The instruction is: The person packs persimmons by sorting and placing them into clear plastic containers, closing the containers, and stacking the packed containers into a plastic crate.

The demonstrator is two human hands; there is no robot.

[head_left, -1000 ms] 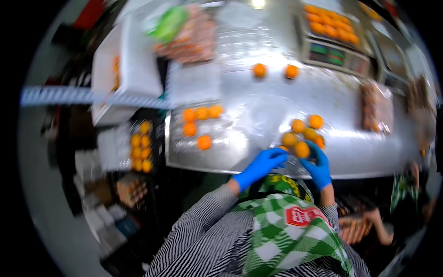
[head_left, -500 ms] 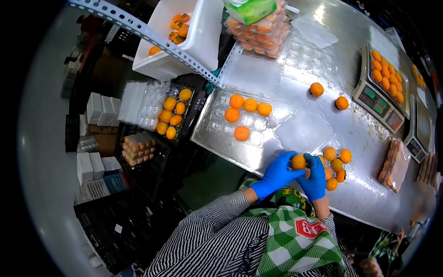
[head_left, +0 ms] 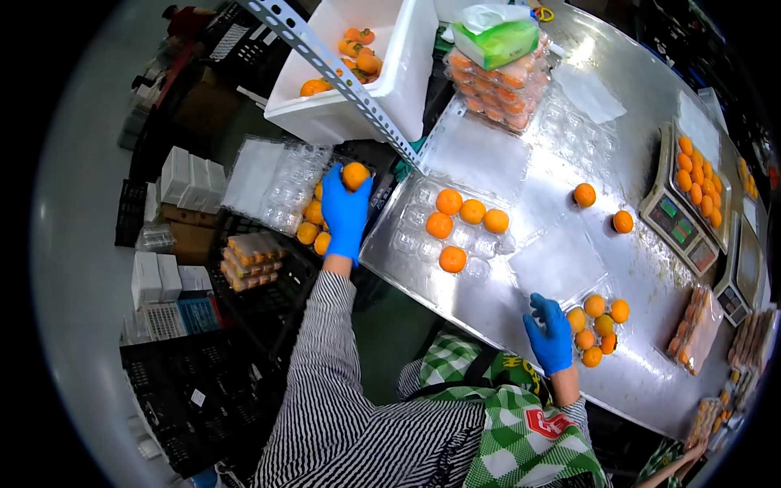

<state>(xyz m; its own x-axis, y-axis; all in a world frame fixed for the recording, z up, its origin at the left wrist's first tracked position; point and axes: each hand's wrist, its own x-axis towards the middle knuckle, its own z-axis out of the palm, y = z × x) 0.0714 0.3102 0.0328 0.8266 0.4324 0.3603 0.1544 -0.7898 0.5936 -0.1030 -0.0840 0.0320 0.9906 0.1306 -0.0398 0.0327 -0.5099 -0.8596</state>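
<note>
My left hand, in a blue glove, has its fingers around an orange persimmon at the upper corner of a clear tray on the left. More persimmons lie in that tray, partly hidden by the hand. My right hand, also blue-gloved, is over the metal table's front edge, fingers apart and slightly curled, with nothing visible in them. Just right of it, several persimmons sit clustered in a clear tray. Between the hands, another clear tray holds several persimmons.
A white foam box with persimmons stands behind a perforated metal post. Stacked packs carry a green tissue pack. Two loose persimmons lie on the metal table. A scale holds a filled tray. Another person's arm shows lower right.
My left hand has moved from beside the right hand, where a persimmon was held between them, to the left tray. My right hand has opened near its former place. The view has shifted.
</note>
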